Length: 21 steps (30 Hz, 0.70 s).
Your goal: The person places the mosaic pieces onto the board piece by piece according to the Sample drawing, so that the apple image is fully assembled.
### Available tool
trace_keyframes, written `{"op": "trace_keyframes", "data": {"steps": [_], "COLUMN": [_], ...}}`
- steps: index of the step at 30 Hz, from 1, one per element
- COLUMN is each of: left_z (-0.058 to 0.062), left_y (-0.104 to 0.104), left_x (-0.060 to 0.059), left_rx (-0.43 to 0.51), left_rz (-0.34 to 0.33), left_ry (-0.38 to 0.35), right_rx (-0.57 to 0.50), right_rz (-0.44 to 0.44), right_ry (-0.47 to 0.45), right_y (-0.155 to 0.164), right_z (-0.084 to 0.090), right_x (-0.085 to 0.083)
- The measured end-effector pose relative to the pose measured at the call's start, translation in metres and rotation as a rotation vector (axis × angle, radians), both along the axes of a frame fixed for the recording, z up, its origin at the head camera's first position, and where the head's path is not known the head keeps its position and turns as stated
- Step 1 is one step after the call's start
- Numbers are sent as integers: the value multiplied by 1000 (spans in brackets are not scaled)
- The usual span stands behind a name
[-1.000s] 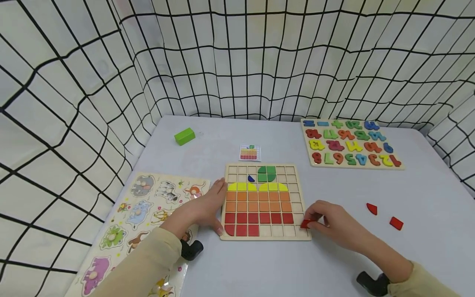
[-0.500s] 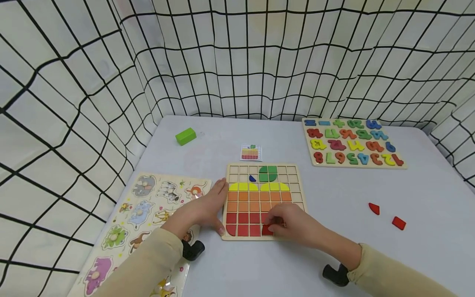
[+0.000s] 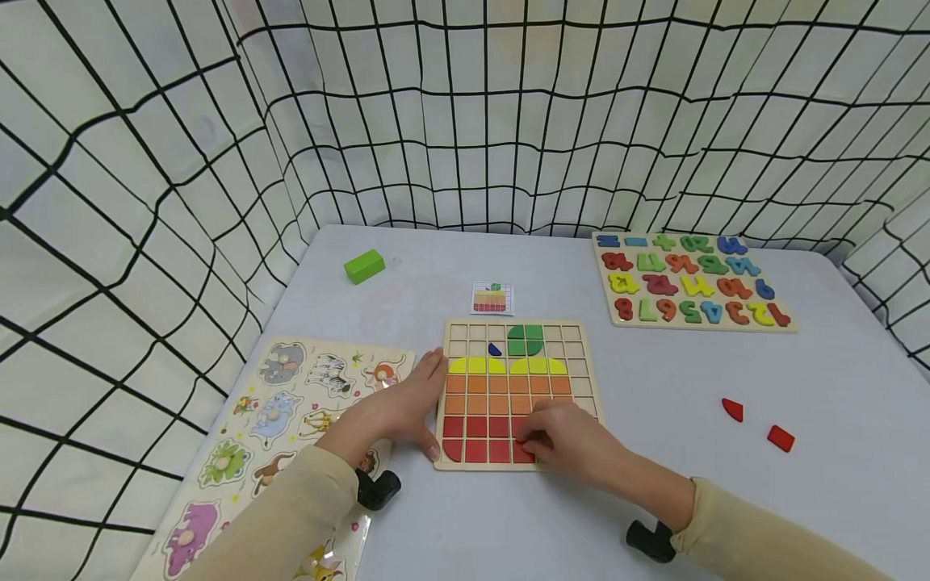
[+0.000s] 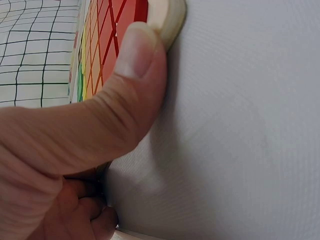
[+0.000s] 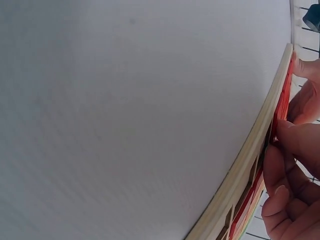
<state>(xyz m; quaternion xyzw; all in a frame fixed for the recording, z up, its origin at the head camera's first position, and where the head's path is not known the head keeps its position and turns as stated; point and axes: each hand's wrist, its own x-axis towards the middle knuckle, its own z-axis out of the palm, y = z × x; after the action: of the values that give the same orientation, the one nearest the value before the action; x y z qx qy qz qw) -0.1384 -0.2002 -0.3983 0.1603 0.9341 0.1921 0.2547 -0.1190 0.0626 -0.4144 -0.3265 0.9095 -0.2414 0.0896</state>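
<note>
Our right hand (image 3: pixel 574 440) fingertips curled onto a red tile (image 3: pixel 523 453) in the grid board's (image 3: pixel 588 379) bottom row, our left hand (image 3: pixel 395 411) relaxed, thumb against the board's near-left corner, two spare red pieces (image 3: pixel 756 424) well right on the table (image 3: pixel 668 379).

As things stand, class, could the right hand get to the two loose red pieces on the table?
Probably yes. The right hand is on the grid board, and the loose red pieces lie on that hand's own side on the table, with nothing between.
</note>
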Motion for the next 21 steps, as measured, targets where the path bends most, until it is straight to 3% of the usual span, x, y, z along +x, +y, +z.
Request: {"op": "trace_keyframes", "data": {"steps": [11, 16, 21], "left_z": [-1, -1, 0], "left_y": [1, 0, 0], "left_x": [1, 0, 0], "left_rx": [6, 2, 5], "left_rz": [8, 6, 3], "left_ry": [-6, -2, -2], "right_rx": [-9, 9, 52], "right_rz": [-19, -190, -386], "right_ry": [44, -11, -6], "right_y": [18, 62, 135], "right_z": [3, 12, 5], "right_x": [2, -5, -17]}}
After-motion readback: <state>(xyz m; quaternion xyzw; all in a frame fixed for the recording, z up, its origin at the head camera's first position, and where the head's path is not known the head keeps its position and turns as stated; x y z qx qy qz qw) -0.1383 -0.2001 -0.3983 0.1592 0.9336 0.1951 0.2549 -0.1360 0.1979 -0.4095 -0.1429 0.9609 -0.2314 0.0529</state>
